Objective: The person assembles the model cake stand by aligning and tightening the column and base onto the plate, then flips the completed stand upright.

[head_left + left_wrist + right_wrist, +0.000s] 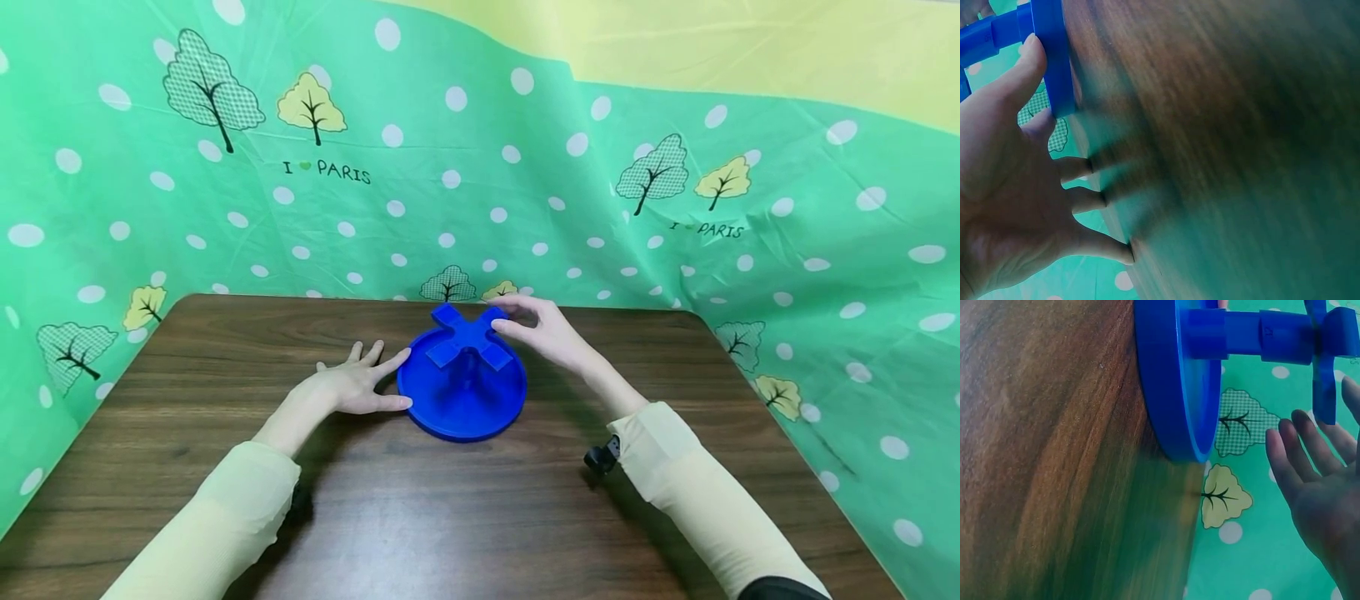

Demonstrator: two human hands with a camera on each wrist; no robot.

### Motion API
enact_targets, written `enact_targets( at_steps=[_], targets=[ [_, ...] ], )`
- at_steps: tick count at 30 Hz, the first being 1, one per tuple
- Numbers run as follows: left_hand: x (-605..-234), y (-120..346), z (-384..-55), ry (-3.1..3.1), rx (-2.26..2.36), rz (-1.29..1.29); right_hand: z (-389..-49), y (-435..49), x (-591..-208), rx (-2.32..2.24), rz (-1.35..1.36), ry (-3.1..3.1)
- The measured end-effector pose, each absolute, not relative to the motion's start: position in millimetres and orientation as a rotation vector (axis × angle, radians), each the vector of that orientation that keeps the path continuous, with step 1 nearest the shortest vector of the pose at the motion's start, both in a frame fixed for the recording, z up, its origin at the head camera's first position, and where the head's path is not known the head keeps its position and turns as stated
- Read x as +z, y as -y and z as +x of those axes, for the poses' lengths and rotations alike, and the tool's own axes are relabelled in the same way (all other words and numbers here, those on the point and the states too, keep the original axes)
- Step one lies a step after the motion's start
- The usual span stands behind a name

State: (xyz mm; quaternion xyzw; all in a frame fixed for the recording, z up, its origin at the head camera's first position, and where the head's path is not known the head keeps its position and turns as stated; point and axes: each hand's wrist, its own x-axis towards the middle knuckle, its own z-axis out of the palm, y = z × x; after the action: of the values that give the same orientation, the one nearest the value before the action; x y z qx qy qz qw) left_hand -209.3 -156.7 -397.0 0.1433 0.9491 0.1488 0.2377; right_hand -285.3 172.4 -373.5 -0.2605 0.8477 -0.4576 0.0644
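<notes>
Pale cream fabric sleeves (720, 500) lie nearest, over a dark brown wood-grain worktop (420, 508). Toward its far edge, between my hands, is an upright blue plastic-looking stand (468, 377): a round rimmed base (461, 427), a central post and, on top, a flat four-armed cross (470, 335). My left grip (352, 390) is spread wide, thumb and forefinger against the base's left rim, other fingers splayed. My right grip (546, 332) is parted about the cross's far right arm; whether it touches, I cannot tell. White-dotted green cloth (420, 225) hangs behind.
</notes>
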Motion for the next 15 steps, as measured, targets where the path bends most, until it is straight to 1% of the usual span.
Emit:
enact_targets(
  at_steps=[15],
  targets=[
    [-397,158,-208,-2.602,0.415,0.401,-272,-182,-368,-1.347,-0.747,-2.598]
  ],
)
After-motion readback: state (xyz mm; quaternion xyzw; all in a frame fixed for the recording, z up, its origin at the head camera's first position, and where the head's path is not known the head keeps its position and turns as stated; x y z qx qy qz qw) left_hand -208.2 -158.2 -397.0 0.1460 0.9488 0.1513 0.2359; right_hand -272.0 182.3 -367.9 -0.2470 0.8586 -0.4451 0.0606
